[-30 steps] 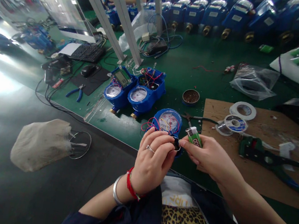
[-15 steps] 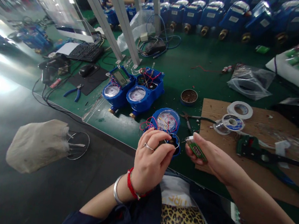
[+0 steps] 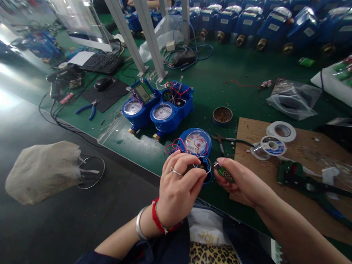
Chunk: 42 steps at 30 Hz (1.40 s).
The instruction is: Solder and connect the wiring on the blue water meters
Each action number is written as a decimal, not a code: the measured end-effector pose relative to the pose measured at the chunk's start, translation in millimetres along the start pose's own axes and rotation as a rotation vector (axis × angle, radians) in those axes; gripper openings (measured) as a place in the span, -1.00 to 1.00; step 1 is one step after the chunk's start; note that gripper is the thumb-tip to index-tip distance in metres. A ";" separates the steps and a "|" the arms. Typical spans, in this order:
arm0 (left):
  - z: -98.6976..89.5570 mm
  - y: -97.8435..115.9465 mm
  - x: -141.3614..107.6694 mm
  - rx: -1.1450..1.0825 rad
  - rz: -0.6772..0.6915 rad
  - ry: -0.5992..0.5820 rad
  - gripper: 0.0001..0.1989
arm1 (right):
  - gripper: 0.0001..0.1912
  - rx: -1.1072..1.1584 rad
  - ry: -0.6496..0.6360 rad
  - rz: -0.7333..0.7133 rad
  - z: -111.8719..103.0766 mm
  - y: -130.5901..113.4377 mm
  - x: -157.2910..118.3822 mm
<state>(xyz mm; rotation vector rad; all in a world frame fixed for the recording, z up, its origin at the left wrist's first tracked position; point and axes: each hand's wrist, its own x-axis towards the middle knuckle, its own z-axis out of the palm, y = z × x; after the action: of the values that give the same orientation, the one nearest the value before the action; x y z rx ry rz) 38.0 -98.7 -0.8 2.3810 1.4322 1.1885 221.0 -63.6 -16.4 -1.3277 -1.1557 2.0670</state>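
Observation:
With fingertips pinched together, my left hand (image 3: 179, 183) holds a thin wire over the near end of a blue water meter (image 3: 195, 141). The wire's pale curved end shows beside the fingers; its tip is too small to make out. Red wires (image 3: 175, 146) spill from the meter's left side. Wrapped in my right hand (image 3: 243, 181) is a green lighter (image 3: 226, 173), its metal top turned toward the wire and my thumb on it. No flame can be seen. A small gap lies between the lighter and my left fingers.
Two open blue meters (image 3: 162, 112) stand to the left. Cutting pliers (image 3: 222, 142) and a round tin (image 3: 222, 115) lie beyond my hands. To the right, cardboard (image 3: 252, 130) carries a solder spool (image 3: 271, 146), a tape roll (image 3: 282, 131) and a green-handled tool (image 3: 301, 181).
My right hand has shifted slightly left with the lighter, its thumb moving onto the metal top. My left hand keeps its pinch in nearly the same place.

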 end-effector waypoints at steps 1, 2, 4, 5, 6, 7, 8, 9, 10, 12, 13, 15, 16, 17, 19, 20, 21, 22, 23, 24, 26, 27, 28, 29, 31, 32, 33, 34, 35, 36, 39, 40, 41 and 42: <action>0.0 -0.1 0.2 0.002 -0.001 0.001 -0.94 | -0.52 -0.003 -0.001 0.001 0.8 -0.3 0.6; 0.1 -0.2 0.4 0.003 -0.001 0.003 -0.93 | -0.52 -0.007 -0.004 0.001 1.4 -0.7 1.2; 0.1 -0.5 0.6 0.003 0.001 0.001 -0.93 | -0.53 -0.012 -0.011 0.001 1.9 -1.5 2.1; 0.1 -0.6 0.6 0.003 0.003 0.003 -0.93 | -0.54 -0.011 -0.014 -0.001 2.0 -1.8 2.4; 0.1 -0.6 0.7 0.004 0.003 0.004 -0.93 | -0.54 -0.010 -0.018 0.000 2.0 -2.0 2.7; 0.1 -0.6 0.6 0.006 0.001 0.007 -0.93 | -0.55 -0.008 -0.020 0.003 2.0 -2.1 2.9; 0.0 -0.4 0.6 0.007 -0.001 0.009 -0.93 | -0.56 -0.007 -0.022 0.008 2.2 -2.3 2.8; 0.0 -0.1 0.6 0.008 -0.005 0.010 -0.93 | -0.56 -0.008 -0.022 0.012 2.6 -2.4 2.6; 0.0 0.2 0.6 0.008 -0.009 0.011 -0.92 | -0.56 -0.009 -0.023 0.016 3.0 -2.6 2.3; -0.2 0.8 0.6 0.007 -0.015 0.011 -0.92 | -0.57 -0.002 -0.022 0.016 4.2 -2.9 1.1; -0.3 1.1 0.6 0.006 -0.017 0.010 -0.92 | -0.57 0.004 -0.024 0.011 4.8 -3.0 0.5; -0.6 1.5 0.4 0.008 -0.018 0.007 -0.92 | -0.57 0.018 -0.027 0.002 5.3 -2.9 -0.3; -0.7 1.6 0.3 0.011 -0.018 0.008 -0.92 | -0.57 0.021 -0.027 0.000 5.2 -2.8 -0.5; -0.8 1.6 0.1 0.013 -0.018 0.009 -0.92 | -0.56 0.021 -0.026 -0.001 5.0 -2.6 -0.4; -0.8 1.5 -0.2 0.015 -0.019 0.013 -0.92 | -0.56 0.016 -0.025 -0.003 4.1 -2.1 -0.1; -0.8 1.4 -0.4 0.015 -0.020 0.013 -0.92 | -0.56 0.016 -0.024 -0.003 3.6 -1.8 0.1; -0.7 1.3 -0.6 0.013 -0.023 0.010 -0.92 | -0.56 0.017 -0.026 -0.005 3.2 -1.4 0.3; -0.7 1.3 -0.9 0.011 -0.026 0.007 -0.92 | -0.56 0.018 -0.028 -0.005 2.8 -0.9 0.2; -0.6 1.2 -1.1 0.009 -0.029 0.006 -0.92 | -0.56 0.019 -0.031 -0.006 2.4 -0.4 0.0; -0.6 1.1 -1.4 0.006 -0.032 0.005 -0.93 | -0.56 0.018 -0.034 -0.005 2.2 0.2 -0.4; -0.6 0.9 -1.7 0.003 -0.038 0.003 -0.93 | -0.54 0.013 -0.037 0.003 1.9 1.1 -1.6; -0.6 0.7 -1.8 0.002 -0.038 0.002 -0.93 | -0.53 0.008 -0.037 0.008 1.8 1.1 -2.4; -0.6 0.5 -1.8 0.001 -0.037 0.000 -0.93 | -0.53 0.001 -0.034 0.011 1.9 0.7 -3.1; -0.6 0.3 -1.8 -0.001 -0.035 -0.001 -0.93 | -0.52 -0.005 -0.032 0.013 2.1 -0.1 -3.6; -0.5 -0.2 -1.7 -0.004 -0.029 0.004 -0.93 | -0.52 -0.018 -0.026 0.014 2.6 -2.8 -4.1; -0.4 -0.4 -1.6 -0.005 -0.028 0.006 -0.93 | -0.52 -0.023 -0.022 0.012 2.8 -4.2 -3.9; -0.4 -0.5 -1.6 -0.005 -0.030 0.008 -0.93 | -0.52 -0.027 -0.020 0.012 3.0 -5.6 -3.6; -0.4 -0.6 -1.6 -0.003 -0.032 0.005 -0.93 | -0.53 -0.029 -0.020 0.011 3.1 -6.6 -3.2; -0.4 -0.6 -1.5 0.000 -0.035 0.001 -0.93 | -0.53 -0.031 -0.021 0.010 3.1 -7.3 -2.8; -0.5 -0.5 -1.4 0.001 -0.035 0.000 -0.93 | -0.53 -0.032 -0.022 0.009 3.2 -7.5 -2.5; -0.7 0.4 -0.7 -0.002 -0.031 0.009 -0.94 | -0.53 -0.036 -0.032 0.006 3.3 -6.5 -2.4; -0.7 0.7 -0.5 -0.004 -0.028 0.013 -0.94 | -0.52 -0.036 -0.035 0.004 3.3 -6.1 -2.6; -0.7 1.0 -0.2 -0.005 -0.027 0.016 -0.93 | -0.51 -0.033 -0.036 0.003 3.4 -5.8 -2.9; -0.7 1.2 0.0 -0.006 -0.027 0.015 -0.93 | -0.49 -0.026 -0.034 0.000 3.4 -6.0 -3.2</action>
<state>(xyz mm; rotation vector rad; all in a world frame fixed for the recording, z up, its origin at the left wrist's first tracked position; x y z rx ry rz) 38.4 -99.6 0.2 2.3466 1.4583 1.2057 219.0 -63.9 -9.1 -1.3098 -1.2008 2.0889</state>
